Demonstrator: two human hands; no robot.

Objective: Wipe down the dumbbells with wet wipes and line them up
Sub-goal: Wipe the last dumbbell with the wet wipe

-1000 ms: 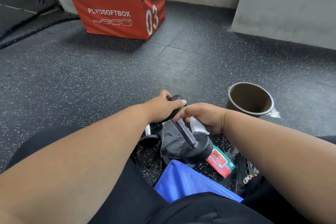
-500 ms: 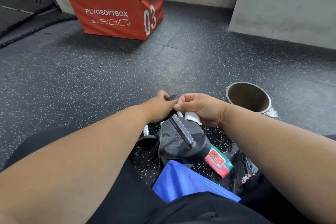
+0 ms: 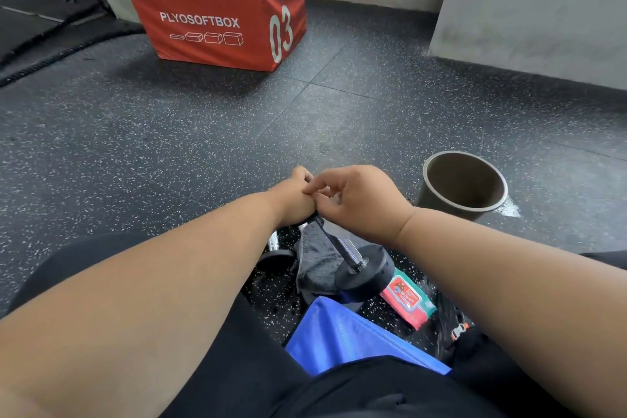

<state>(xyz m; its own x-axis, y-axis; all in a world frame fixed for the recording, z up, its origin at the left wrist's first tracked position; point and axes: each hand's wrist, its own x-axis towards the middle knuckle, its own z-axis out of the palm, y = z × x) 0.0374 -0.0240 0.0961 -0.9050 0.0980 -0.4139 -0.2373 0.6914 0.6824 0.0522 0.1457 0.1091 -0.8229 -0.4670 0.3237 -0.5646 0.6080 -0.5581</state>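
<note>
dumbbell (image 3: 353, 258) tilted up, top end gripped in left hand (image 3: 291, 197), so it stays steady | right hand (image 3: 356, 200) curled over that end, probably wiping; wipe hidden, can't tell | wipes pack (image 3: 407, 302) below right hand | bin (image 3: 463, 185) to its right

Open floor (image 3: 169, 153) left of bucket (image 3: 463, 185)

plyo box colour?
Red-orange plyo box with white lettering; head view.
</note>
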